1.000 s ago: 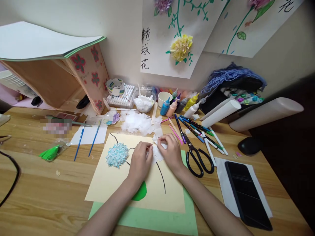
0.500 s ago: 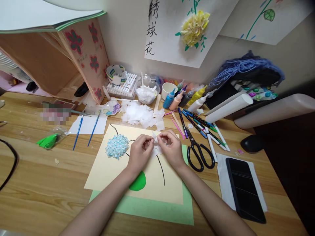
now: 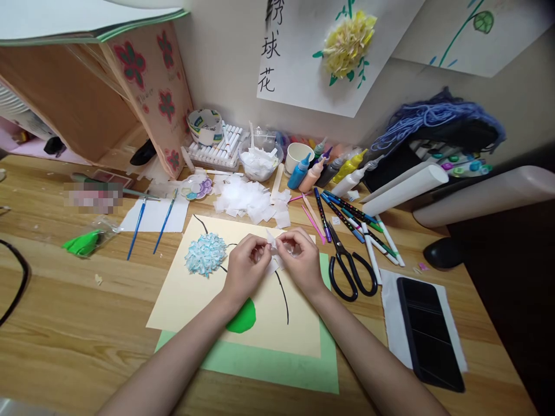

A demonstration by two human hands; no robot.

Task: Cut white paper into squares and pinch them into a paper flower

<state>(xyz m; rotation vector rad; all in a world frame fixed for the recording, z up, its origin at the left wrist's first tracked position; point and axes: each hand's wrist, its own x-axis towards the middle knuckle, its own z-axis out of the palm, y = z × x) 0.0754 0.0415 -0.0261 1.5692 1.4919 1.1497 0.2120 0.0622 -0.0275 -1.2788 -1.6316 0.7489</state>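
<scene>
My left hand [image 3: 248, 261] and my right hand [image 3: 300, 258] meet over a cream sheet [image 3: 186, 309], fingertips pinched together on a small piece of white tissue paper [image 3: 271, 237]. Another white tissue piece [image 3: 272, 266] shows just under the fingers; whether it touches them I cannot tell. On the sheet, left of my left hand, sits a fluffy blue-and-white paper flower [image 3: 205, 254]. A green shape [image 3: 243, 316] lies partly under my left wrist, and a black curved line runs below my right hand. A pile of white tissue squares [image 3: 247, 199] lies beyond the sheet.
Black-handled scissors [image 3: 347, 266] and scattered markers [image 3: 351, 216] lie to the right, beside a black phone [image 3: 429, 332] on white paper. Paint bottles [image 3: 310, 173], a paper cup [image 3: 299, 157] and a clear bowl [image 3: 260, 162] stand at the back. Two blue brushes [image 3: 137, 226] lie left.
My fingertips have drawn together around the tissue piece, which now looks folded or pinched up. The camera view has tilted down, shifting the scene upward.
</scene>
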